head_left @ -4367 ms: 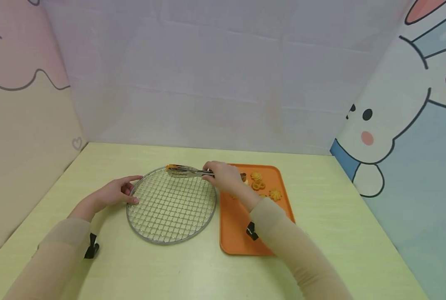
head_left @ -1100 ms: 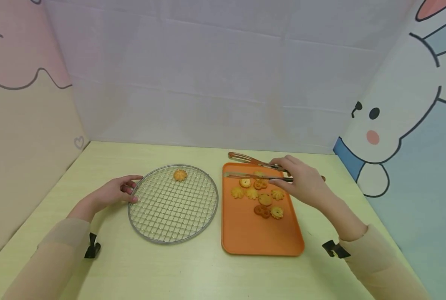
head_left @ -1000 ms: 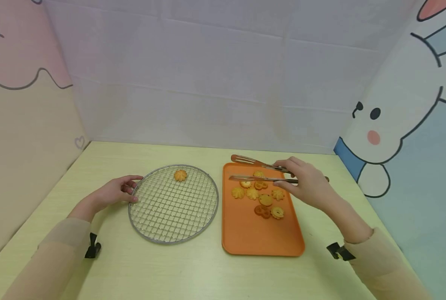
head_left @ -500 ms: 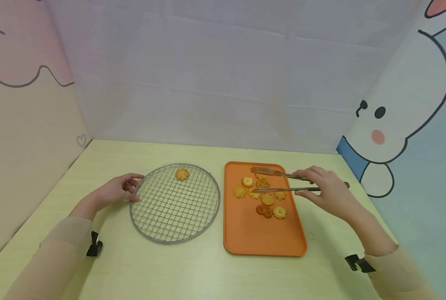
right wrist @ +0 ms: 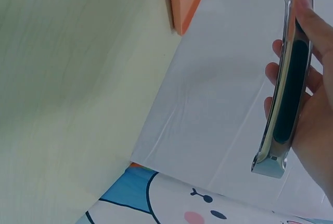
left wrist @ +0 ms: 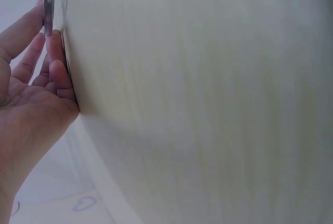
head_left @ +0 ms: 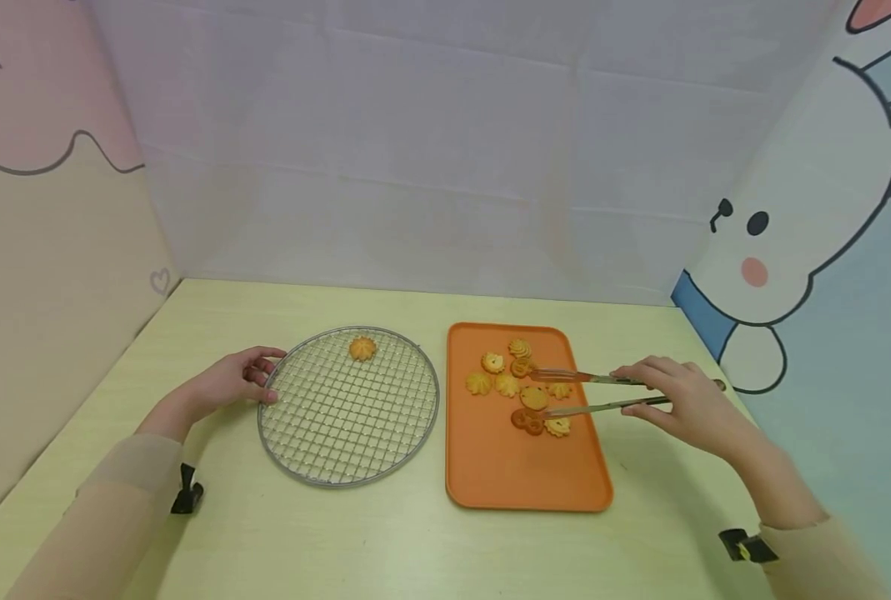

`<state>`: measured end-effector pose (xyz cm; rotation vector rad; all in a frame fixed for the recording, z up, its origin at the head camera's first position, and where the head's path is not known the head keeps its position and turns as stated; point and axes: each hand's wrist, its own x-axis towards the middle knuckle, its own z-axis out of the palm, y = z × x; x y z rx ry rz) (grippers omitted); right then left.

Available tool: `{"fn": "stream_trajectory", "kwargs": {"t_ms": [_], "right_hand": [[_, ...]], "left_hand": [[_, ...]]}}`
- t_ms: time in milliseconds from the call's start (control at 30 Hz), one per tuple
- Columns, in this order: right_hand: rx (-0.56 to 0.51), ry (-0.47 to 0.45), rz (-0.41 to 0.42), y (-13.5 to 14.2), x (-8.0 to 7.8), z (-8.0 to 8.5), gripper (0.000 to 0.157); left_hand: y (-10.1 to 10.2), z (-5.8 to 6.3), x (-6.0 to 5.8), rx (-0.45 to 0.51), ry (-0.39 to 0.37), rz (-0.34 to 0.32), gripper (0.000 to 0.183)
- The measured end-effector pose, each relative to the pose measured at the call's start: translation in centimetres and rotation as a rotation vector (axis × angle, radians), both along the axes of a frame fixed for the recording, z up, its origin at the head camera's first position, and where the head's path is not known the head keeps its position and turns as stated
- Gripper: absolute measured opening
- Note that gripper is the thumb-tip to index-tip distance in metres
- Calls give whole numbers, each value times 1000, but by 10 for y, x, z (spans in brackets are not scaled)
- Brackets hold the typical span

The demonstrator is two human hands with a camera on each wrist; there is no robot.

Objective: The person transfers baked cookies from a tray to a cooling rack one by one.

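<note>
My left hand (head_left: 227,387) pinches the left edge of a round wire cooling rack (head_left: 347,408); the left wrist view shows the rack's metal rim (left wrist: 48,5) between thumb and fingers. One ridged cookie (head_left: 362,348) lies at the rack's far side. With my right hand (head_left: 688,404) I grip metal tongs (head_left: 603,407) that have dark green handle pads (right wrist: 292,94). Their two arms are spread over the orange tray (head_left: 520,471), with a round cookie (head_left: 533,397) between the tips. The lower tip overlaps a brown pretzel-shaped cookie (head_left: 528,421) in the head view.
Several other cookies sit in the tray's far half, among them a swirl cookie (head_left: 520,347) and a ring cookie (head_left: 493,362). Rack and tray stand side by side on a pale wooden table (head_left: 385,542). A pale wall sheet (head_left: 415,167) rises behind.
The tongs first carried a cookie over the rack; it now lies there. The right hand has moved right and nearer, bringing the spread tongs lower over the tray. The left hand stays put.
</note>
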<state>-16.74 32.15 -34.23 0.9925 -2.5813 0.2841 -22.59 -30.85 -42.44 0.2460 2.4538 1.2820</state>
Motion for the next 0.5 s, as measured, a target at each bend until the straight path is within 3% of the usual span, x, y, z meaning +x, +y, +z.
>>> {"fn": "stream_trajectory", "kwargs": {"t_ms": [200,500], "right_hand": [[38,10,18,15,1,-5,49],[124,-22,-36,28,2,-19,47]], "left_hand": [[0,2,0,-10,-1,-1,76],[2,3,0,-5,-8,3,77]]}}
